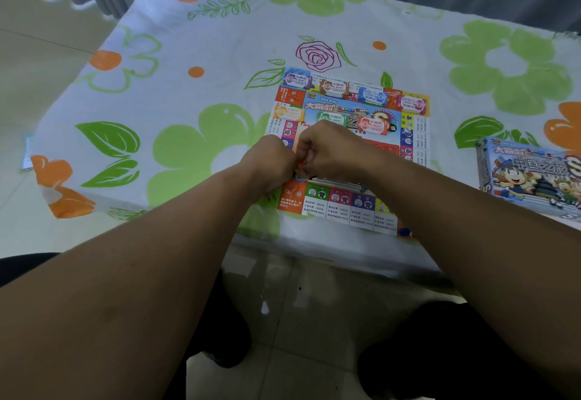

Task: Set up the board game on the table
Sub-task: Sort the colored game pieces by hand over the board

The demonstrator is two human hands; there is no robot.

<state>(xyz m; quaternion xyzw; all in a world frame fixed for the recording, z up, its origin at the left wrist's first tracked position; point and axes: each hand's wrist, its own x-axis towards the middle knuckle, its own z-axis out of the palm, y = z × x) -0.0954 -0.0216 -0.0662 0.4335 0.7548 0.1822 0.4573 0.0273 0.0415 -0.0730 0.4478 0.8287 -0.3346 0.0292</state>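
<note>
The left hand (272, 160) and right hand (330, 151) meet knuckle to knuckle, fingers curled tight and pinching a small reddish piece (301, 164) between them, too hidden to identify. They hover over the game board (327, 204), which lies flat near the worktop (188, 63) edge. Banknote stacks (336, 86) line the board's far side, and the game box (531, 176) sits to the right.

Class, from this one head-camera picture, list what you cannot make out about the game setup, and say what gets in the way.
Head view only:
Small item: pinched between the left hand and right hand, which close round it and show only a red speck.
Game board: its middle lies under both hands, and its print is too small and blurred to read.
Game box: cut off by the picture's right edge.
</note>
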